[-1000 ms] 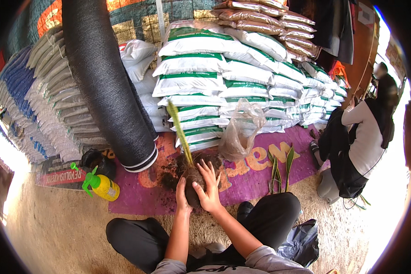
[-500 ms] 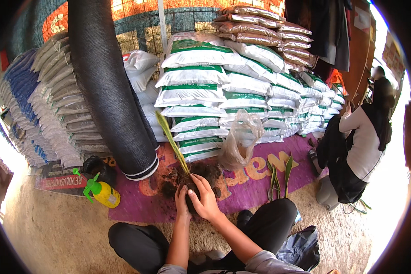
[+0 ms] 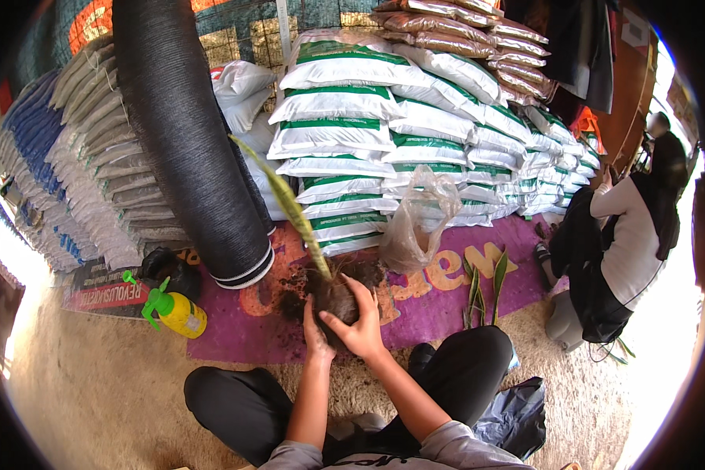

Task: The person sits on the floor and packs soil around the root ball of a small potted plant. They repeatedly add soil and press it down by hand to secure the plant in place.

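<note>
Between my hands is a snake plant point(image 3: 294, 207), its single long yellow-edged leaf leaning up and to the left. Dark soil packs its root ball point(image 3: 339, 304). My left hand point(image 3: 316, 337) cups the ball from the left and below. Curved around the right side is my right hand point(image 3: 362, 323), thumb across the front and fingers over the far side. Loose dark soil point(image 3: 292, 304) lies on the purple banner point(image 3: 235, 337) just beyond my hands. Whether a pot or bag wraps the lower part of the ball is hidden by my palms.
A yellow spray bottle point(image 3: 186, 315) stands at left, near a big black roll point(image 3: 188, 149). Stacked white-and-green sacks point(image 3: 333, 137) rise ahead, with a clear plastic bag point(image 3: 419, 223) before them. More snake plant leaves point(image 3: 497, 286) and a crouching person point(image 3: 630, 235) are to the right.
My right hand has spread wider around the root ball, showing more of it. The plant's leaf has tipped further left and toward me. The whole view has shifted slightly.
</note>
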Demonstrator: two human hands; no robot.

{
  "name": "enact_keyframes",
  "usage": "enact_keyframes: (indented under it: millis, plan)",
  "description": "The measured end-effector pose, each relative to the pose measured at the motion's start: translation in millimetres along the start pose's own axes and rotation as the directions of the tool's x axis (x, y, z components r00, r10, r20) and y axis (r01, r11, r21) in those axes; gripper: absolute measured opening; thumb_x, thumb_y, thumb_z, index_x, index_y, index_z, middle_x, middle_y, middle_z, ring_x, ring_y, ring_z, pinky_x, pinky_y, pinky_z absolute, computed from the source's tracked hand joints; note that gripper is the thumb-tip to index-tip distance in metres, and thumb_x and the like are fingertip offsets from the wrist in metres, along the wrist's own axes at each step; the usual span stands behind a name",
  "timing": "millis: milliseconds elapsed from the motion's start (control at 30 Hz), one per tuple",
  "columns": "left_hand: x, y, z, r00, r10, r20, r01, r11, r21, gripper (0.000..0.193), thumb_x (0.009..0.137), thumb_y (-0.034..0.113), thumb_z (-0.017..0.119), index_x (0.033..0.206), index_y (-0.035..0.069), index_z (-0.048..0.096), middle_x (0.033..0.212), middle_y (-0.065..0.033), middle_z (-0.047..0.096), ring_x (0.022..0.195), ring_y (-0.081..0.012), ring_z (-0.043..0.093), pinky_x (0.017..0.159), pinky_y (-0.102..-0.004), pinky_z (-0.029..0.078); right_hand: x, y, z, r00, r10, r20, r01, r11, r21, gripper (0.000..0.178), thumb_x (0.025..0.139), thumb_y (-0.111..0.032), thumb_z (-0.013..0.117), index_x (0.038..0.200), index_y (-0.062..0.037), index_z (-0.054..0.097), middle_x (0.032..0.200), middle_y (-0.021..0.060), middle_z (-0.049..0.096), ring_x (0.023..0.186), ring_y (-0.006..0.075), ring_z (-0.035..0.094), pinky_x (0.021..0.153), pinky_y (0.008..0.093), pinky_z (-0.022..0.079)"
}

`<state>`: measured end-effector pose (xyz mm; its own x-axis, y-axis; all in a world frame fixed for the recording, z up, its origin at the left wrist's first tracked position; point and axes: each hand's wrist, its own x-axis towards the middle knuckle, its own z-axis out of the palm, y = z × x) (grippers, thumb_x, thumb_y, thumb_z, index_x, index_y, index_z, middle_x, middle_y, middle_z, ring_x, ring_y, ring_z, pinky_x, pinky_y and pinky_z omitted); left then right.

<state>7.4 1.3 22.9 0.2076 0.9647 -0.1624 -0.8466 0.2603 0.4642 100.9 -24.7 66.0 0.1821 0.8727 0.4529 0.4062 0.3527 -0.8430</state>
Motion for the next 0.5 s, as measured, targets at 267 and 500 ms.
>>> enact_keyframes:
  millis: [267, 500]
  plan:
    - [5, 1, -17, 0.995, -0.026, 0.099, 0.034, 0.996, -0.087, 0.048, 0.092, 0.045, 0.041, 0.118, 0.006, 0.051, 0.115, -0.0101, 0.056, 0.106, -0.0236, 0.055, 0.092, -0.0380, 0.043, 1, 3, 6, 0.972, -0.229, 0.055, 0.235, 0.958, -0.164, 0.055, 0.073, -0.024, 0.069, 0.120, 0.0005, 0.052, 0.121, 0.0189, 0.052, 0.116, 0.0333, 0.047, 0.101, 0.0459, 0.030]
    - [4, 9, 2, 0.969, 0.244, -0.046, -0.205, 0.890, 0.408, 0.049, 0.097, 0.039, 0.031, 0.125, 0.002, 0.047, 0.126, -0.0124, 0.049, 0.116, -0.0228, 0.048, 0.098, -0.0363, 0.038, 9, 0, 8, 0.999, 0.052, 0.000, -0.052, 0.987, 0.154, 0.061, 0.075, -0.021, 0.073, 0.124, 0.0034, 0.046, 0.120, 0.0183, 0.055, 0.114, 0.0276, 0.051, 0.098, 0.0382, 0.038]
